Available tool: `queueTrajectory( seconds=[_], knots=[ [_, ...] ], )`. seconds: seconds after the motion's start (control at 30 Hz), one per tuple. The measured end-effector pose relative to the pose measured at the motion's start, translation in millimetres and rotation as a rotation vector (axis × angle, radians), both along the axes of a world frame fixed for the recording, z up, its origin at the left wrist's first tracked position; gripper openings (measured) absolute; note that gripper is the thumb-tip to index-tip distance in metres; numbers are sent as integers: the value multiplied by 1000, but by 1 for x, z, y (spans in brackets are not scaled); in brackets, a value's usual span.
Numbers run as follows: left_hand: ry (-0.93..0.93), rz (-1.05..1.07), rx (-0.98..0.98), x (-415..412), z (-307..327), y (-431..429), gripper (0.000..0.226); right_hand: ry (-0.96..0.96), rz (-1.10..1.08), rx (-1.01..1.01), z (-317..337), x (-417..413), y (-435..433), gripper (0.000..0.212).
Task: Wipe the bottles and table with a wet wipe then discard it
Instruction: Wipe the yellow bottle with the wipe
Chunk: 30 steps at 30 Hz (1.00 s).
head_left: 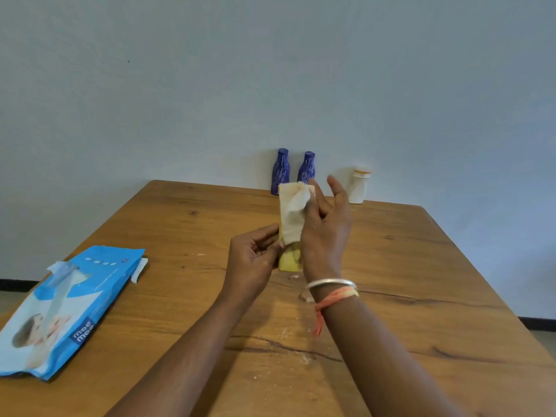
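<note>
the left hand [252, 260] grips the lower part of a yellow bottle [289, 263], fingers curled round its side and thumb towards the front, holding it upright on the table [421, 281] near the middle. the right hand [325, 233] comes in from the other side and pinches a wet wipe [293, 213] against the upper part of the same bottle; the forefinger lies bent over the top of the wipe, while the other fingers stand raised and a little spread. the wipe is white with faint brownish marks, draped over the top of the bottle and hanging down its side, so only the bottom of the bottle shows. a silver bangle [331, 282] and an orange thread [334, 297] sit on the right wrist

at the far edge of the table, against the wall, stand two dark blue bottles [280, 173] side by side, the right one partly behind the wipe, and a white bottle [358, 186] with a pale cap a little further right. a blue pack of wipes [69, 308] lies flat at the left edge, its flap peeled open. pale specks lie on the wood in front of the arms
</note>
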<state>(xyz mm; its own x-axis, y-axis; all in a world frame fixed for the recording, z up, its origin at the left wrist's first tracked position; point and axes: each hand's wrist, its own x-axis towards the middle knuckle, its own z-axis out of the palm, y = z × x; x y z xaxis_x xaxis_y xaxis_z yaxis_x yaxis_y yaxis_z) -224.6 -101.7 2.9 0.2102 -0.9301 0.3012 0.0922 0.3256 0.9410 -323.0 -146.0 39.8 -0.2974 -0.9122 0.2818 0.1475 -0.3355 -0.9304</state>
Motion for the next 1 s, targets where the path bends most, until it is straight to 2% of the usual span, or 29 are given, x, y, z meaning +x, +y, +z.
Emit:
queueTrajectory(
  seconds=[0.07,0.13,0.27,0.4,0.53,0.7,0.8,0.9,0.97,1.0],
  knots=[
    [17,21,-6,-2,6,-2,32,-26,4,10,3,0,0,27],
    [28,46,-17,0,14,-5,31,27,31,11,-12,1,14,21],
    [-32,45,2,5,13,-4,33,166,81,39,-37,-5,27,17],
    [30,33,22,-4,12,-1,31,163,21,67,-21,-11,8,18],
    [130,120,21,1,19,-11,28,156,219,59,-31,-12,29,22],
    [66,84,129,7,12,-8,24,122,237,140,-41,-19,30,21],
    [126,120,216,7,21,-5,15,335,57,14,-41,-28,27,25],
    [173,120,246,-9,35,0,30,635,-129,-258,-47,-29,29,32],
    [216,131,277,-17,41,-2,46,773,-151,-427,-56,-27,30,36],
    [261,158,305,-16,43,-4,45,816,-142,-476,-60,-26,31,37]
  ],
)
